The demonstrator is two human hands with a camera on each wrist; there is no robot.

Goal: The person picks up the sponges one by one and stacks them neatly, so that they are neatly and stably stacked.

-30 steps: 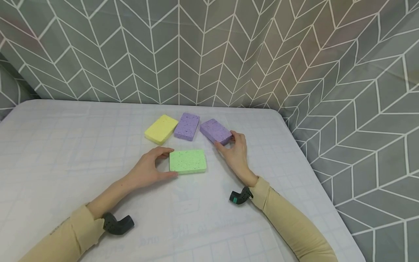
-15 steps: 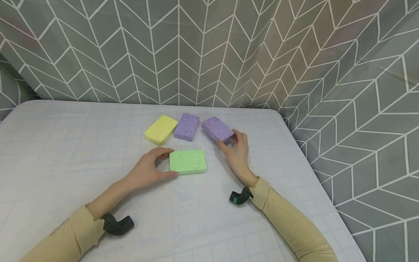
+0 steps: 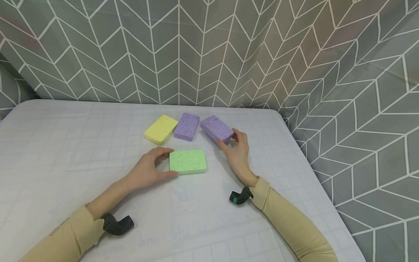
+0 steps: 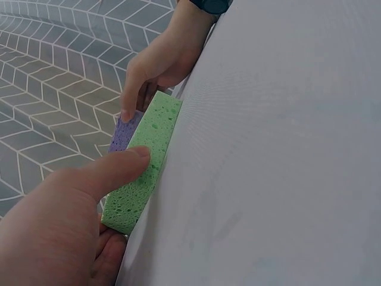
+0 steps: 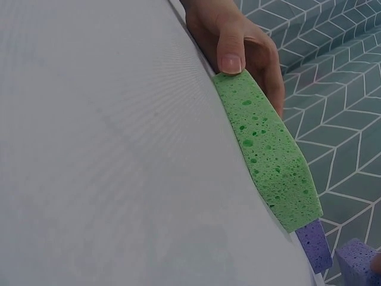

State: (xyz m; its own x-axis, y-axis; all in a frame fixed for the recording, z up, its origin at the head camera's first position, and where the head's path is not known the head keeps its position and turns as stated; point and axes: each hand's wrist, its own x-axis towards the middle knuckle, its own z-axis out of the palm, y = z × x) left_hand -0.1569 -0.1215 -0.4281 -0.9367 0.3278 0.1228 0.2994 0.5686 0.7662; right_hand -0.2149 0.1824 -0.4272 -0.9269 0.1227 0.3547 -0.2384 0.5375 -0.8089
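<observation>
In the head view, a green sponge (image 3: 187, 161) lies flat on the table, and my left hand (image 3: 148, 169) holds its left end between thumb and fingers. The left wrist view shows the thumb on the long side of this green sponge (image 4: 146, 167). My right hand (image 3: 237, 154) pinches the near right end of a purple sponge (image 3: 216, 128), beyond and right of the green one. Whether that purple sponge is lifted off the table I cannot tell. A second purple sponge (image 3: 187, 126) lies just left of it, apart from both hands.
A yellow sponge (image 3: 161, 129) lies left of the second purple sponge, close beside it. White cloth covers the table (image 3: 82, 145). Grey patterned curtains (image 3: 183, 51) hang behind the table and along its right side. Black cameras (image 3: 118, 225) are worn at both wrists.
My right hand has shifted slightly to the right and away, and its purple sponge has moved a little with it. The left hand and the green sponge look unmoved.
</observation>
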